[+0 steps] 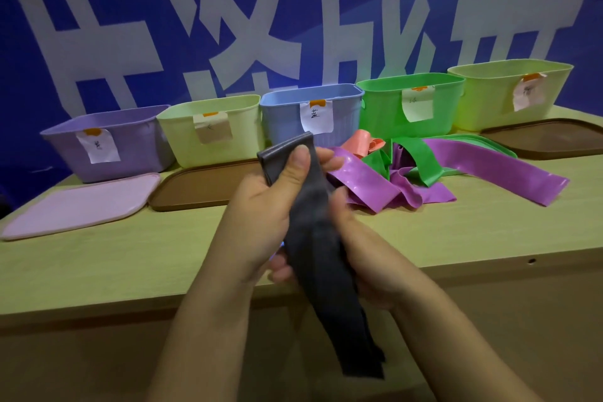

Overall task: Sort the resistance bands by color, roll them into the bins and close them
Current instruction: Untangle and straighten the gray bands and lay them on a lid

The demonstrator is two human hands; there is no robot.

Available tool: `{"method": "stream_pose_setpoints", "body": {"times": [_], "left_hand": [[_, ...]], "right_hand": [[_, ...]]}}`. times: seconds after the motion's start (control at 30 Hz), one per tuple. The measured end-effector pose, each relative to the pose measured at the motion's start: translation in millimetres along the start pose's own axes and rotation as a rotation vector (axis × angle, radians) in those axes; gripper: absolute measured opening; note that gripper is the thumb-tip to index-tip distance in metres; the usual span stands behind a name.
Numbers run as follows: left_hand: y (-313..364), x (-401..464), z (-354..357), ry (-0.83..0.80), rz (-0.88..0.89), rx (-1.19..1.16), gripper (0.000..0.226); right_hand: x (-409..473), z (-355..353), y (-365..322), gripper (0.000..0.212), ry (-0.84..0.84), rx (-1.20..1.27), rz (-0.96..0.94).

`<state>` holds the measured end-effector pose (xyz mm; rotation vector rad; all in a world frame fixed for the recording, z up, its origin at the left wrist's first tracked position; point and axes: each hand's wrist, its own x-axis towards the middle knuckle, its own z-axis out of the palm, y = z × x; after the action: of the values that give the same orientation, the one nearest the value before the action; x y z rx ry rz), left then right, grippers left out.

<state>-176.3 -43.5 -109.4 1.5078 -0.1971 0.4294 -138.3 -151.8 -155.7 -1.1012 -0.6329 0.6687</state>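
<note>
Head view shows you early in the task: your left hand [270,206] and right hand [365,248] both grip the grey band [313,238], fingers curled around it, above the table [130,271] edge, its roll just started. Five bins [208,130] stand open; whether any holds a band, you cannot tell. At least three bands wait: purple [489,170], green [421,160], pink [362,147]. Four lids [75,206] are visible.

Five open bins [313,114] counted in a row, each with one paper label [316,121], four lids [75,206] seen flat on the desk [130,258], one grey band [313,238], purple [489,166], green [421,157], salmon [362,145] bands tangled, count unclear
</note>
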Motion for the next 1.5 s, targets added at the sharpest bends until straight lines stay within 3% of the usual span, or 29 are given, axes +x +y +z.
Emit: {"method": "stream_pose_setpoints", "body": {"times": [0.13, 0.3, 0.47, 0.57, 0.63, 0.73, 0.83, 0.93, 1.03, 1.1, 1.33, 1.5], "left_hand": [[2, 5, -7, -0.115, -0.041, 0.0, 0.036], [-4, 17, -8, -0.162, -0.208, -0.251, 0.039], [-11, 23, -10, -0.165, -0.244, -0.388, 0.038], [-7, 26, -14, -0.188, -0.248, -0.462, 0.038], [-7, 26, -14, -0.215, -0.274, -0.486, 0.041], [-8, 24, -14, -0.256, -0.292, -0.527, 0.044], [-4, 25, -14, -0.28, -0.286, -0.505, 0.046], [-1, 28, -13, -0.265, -0.282, -0.465, 0.044], [0, 34, -14, -0.241, -0.278, -0.404, 0.042], [-2, 39, -16, -0.213, -0.277, -0.387, 0.04], [-11, 41, -18, -0.175, -0.282, -0.409, 0.042], [-6, 47, -24, -0.186, -0.264, -0.378, 0.043]], "right_hand": [[-4, 0, 0, 0.039, -0.07, -0.115, 0.016], [3, 11, 13, 0.037, -0.063, 0.189, 0.023], [2, 3, 25, 0.041, -0.159, 0.295, 0.07], [-1, -10, 31, 0.056, -0.35, 0.382, 0.132], [-1, -13, 35, 0.066, -0.392, 0.396, 0.142], [2, -17, 39, 0.083, -0.319, 0.337, 0.128], [4, -19, 40, 0.085, -0.293, 0.161, 0.081], [3, -17, 38, 0.072, -0.31, 0.04, 0.018], [5, -9, 42, 0.038, -0.204, 0.044, -0.011], [7, -2, 46, 0.028, -0.118, 0.094, -0.013], [0, -11, 57, 0.032, -0.168, 0.133, 0.118], [-14, -21, 77, 0.039, -0.209, -0.001, 0.226]]}}
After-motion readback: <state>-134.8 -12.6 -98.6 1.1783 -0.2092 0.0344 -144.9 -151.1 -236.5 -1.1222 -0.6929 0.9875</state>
